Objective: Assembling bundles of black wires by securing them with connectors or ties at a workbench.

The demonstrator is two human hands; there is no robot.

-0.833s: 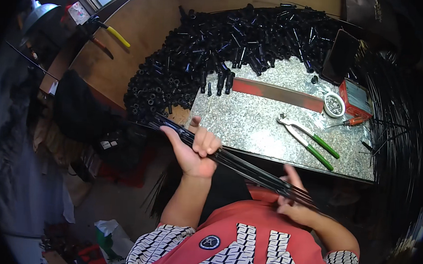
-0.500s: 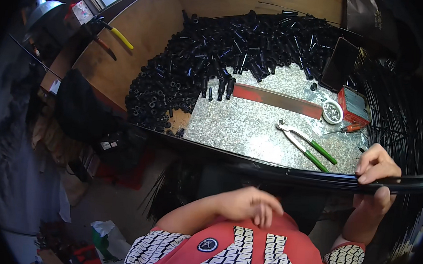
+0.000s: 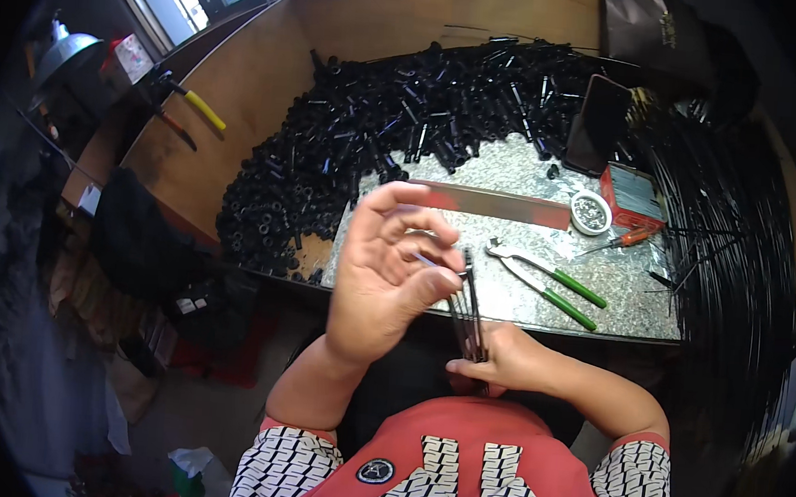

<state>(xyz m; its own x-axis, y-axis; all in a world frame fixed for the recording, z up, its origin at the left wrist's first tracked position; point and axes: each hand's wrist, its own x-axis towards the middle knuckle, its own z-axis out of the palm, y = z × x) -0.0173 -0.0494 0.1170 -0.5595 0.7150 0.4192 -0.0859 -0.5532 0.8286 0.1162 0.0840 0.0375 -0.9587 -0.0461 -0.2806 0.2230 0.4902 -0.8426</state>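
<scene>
- A moment ago, the right hand [image 3: 506, 358], made of bare fingers, is far out to the right with the bundle of long, thin, black rods [image 3: 469, 313]. Now it is in front of the belly.
- The rods now point up and away from the body, by the front edge of the speckled grey tabletop [image 3: 639, 302].
- The right hand is wrapped around their lower part.
- The bare left hand [image 3: 382, 280] is now up by their top ends, fingers bent. I cannot tell if it pinches one.
- I think this lets both hands work on the same rods.
- Hands: two. Rods in the bundle: a few, too blurry to count.
- On the tabletop: one pair of metal pliers with green handles [image 3: 569, 309], one round white cup of tiny shiny bits [image 3: 591, 213], one orange-handled screwdriver [image 3: 634, 236], one red box [image 3: 632, 198] and one long, flat, red-and-grey strip [image 3: 502, 205].
- Small black tubes [image 3: 360, 135] behind: too many to count.
</scene>
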